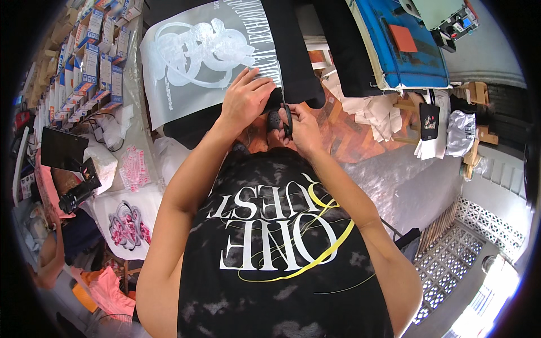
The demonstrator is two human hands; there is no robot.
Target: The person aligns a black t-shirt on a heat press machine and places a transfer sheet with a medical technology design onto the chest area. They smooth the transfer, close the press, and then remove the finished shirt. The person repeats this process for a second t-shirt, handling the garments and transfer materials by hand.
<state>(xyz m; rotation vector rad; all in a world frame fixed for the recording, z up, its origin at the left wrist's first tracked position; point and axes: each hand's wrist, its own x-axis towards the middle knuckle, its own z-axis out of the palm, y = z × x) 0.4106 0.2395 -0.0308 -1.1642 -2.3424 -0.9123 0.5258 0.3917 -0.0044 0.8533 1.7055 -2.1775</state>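
Note:
A translucent grey film sheet (197, 98) with a white looping print and large white lettering lies over black cloth (301, 79). My left hand (248, 97) rests on the film's near right part, its fingers stretched out over the lettering. Just to its right, my right hand (304, 130) grips black-handled scissors (288, 123). Their blades point away from me at the film's right edge, next to the lettering. How far apart the blades are I cannot make out.
Boxes (87, 65) are stacked at the left beside a dark screen (65, 147). A blue-topped table (414, 56) with an orange-red square (402, 38) stands at the far right. Pale sheets (372, 115) hang below it, over a reddish patterned floor (332, 127).

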